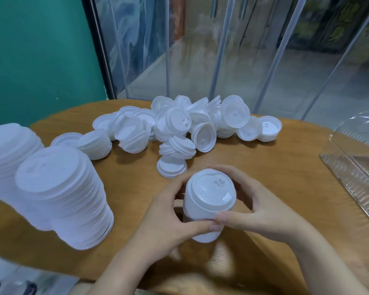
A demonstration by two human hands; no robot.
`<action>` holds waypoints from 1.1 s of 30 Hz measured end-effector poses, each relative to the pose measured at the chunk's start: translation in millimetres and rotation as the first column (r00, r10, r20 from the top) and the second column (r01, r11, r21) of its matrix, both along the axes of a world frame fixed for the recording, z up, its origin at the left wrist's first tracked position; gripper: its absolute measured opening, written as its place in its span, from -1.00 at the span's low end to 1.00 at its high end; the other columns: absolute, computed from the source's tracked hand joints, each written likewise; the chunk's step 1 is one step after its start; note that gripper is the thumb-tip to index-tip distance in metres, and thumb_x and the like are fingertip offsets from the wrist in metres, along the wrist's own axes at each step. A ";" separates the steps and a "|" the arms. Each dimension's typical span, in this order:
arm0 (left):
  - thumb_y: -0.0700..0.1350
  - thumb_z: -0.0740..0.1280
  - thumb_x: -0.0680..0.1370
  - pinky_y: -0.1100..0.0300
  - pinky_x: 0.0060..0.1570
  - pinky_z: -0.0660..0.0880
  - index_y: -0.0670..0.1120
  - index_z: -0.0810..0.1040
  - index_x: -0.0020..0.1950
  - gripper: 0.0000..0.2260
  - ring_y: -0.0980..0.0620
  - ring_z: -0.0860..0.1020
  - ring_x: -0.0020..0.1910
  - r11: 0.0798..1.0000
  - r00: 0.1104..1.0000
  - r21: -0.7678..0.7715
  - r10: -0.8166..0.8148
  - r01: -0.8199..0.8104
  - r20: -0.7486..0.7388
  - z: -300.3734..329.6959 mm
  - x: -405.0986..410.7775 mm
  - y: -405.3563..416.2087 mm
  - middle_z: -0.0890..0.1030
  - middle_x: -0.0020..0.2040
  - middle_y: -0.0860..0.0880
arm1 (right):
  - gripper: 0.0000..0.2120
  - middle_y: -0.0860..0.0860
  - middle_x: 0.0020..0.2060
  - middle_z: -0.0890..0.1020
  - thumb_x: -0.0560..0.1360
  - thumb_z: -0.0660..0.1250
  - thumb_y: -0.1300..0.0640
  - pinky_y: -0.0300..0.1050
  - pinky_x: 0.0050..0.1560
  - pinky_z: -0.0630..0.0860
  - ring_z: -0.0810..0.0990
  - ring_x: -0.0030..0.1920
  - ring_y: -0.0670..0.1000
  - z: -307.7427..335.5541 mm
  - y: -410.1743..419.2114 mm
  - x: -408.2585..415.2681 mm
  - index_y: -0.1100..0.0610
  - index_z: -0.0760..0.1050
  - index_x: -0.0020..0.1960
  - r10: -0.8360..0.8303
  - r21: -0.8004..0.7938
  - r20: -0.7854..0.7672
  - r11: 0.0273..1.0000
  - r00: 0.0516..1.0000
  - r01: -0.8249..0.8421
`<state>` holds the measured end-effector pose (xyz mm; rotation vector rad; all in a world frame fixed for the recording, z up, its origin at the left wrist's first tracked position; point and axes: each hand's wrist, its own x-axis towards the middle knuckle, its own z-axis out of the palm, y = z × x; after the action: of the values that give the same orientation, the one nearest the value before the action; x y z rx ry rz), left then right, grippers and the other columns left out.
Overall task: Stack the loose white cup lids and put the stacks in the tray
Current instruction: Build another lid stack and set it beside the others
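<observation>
A short stack of white cup lids [207, 201] is held upright just above the wooden table [285, 177], near its front edge. My left hand [164, 216] grips the stack from the left and my right hand [258, 209] from the right, with both thumbs meeting on its near side. A heap of loose white lids [183, 124] lies across the back of the table. One single lid [172, 167] lies flat just beyond my hands. Two tall lid stacks [62, 196] stand at the left. A clear plastic tray [354, 162] sits at the right edge.
A teal wall rises behind the table at the left, and glass panels with metal posts stand behind the heap. Bare wood shows between my hands and the tray.
</observation>
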<state>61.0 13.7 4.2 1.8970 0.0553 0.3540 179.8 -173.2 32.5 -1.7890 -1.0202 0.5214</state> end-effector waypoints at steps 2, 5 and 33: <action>0.13 0.67 0.23 0.36 0.18 0.48 0.25 0.52 0.35 -0.29 0.15 0.57 0.30 1.000 1.000 0.018 0.008 -0.007 -0.007 1.4 -2.4 3.1 0.64 0.26 0.20 | -0.30 -0.20 0.33 0.59 0.38 0.58 0.07 -0.23 0.36 0.43 0.51 0.40 -0.11 0.5 0.1 1.2 -0.23 0.40 0.44 0.048 -0.022 -0.005 0.999 0.999 -0.048; 0.07 0.71 0.24 0.39 0.17 0.46 0.25 0.52 0.35 -0.28 0.18 0.57 0.29 0.998 1.000 0.057 0.020 -0.018 -0.023 3.1 -5.7 8.6 0.64 0.25 0.23 | -0.19 -0.24 0.41 0.52 0.32 0.58 -0.24 -0.18 0.40 0.42 0.45 0.45 -0.14 2.9 2.0 6.7 -0.27 0.34 0.50 0.053 -0.013 -0.033 0.999 0.998 -0.053; 0.13 0.70 0.25 0.23 0.23 0.44 0.43 0.44 0.33 -0.25 0.21 0.53 0.31 0.999 0.999 0.054 -0.001 0.003 -0.039 6.4 -16.7 46.0 0.61 0.26 0.29 | -0.28 -0.22 0.15 0.60 0.35 0.50 -0.37 -0.13 0.14 0.58 0.58 0.12 -0.16 -24.0 123.6 106.1 -0.08 0.51 0.41 -0.214 -0.219 0.378 0.924 0.901 0.312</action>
<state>44.3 59.7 10.6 1.9574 0.0712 0.3197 285.9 -49.7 8.5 -2.2886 -0.9462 0.1814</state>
